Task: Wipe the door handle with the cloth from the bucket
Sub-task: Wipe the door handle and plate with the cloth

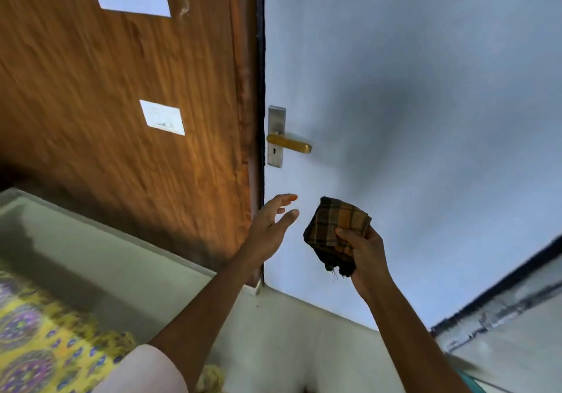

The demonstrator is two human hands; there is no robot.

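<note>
A brass lever door handle [290, 143] on a steel plate [275, 119] sits at the left edge of a pale blue door [410, 88]. My right hand [363, 255] grips a folded brown and orange checked cloth [337, 230], held below the handle and a little to its right. My left hand [272, 225] is raised beside the cloth with its fingers spread, holding nothing, below the handle and close to the door's edge. The bucket is not in view.
A wooden panel [137, 88] with two white papers stands left of the door. A yellow patterned fabric [39, 341] lies at the lower left on a pale floor [121, 255]. A dark skirting line [501, 286] runs at the lower right.
</note>
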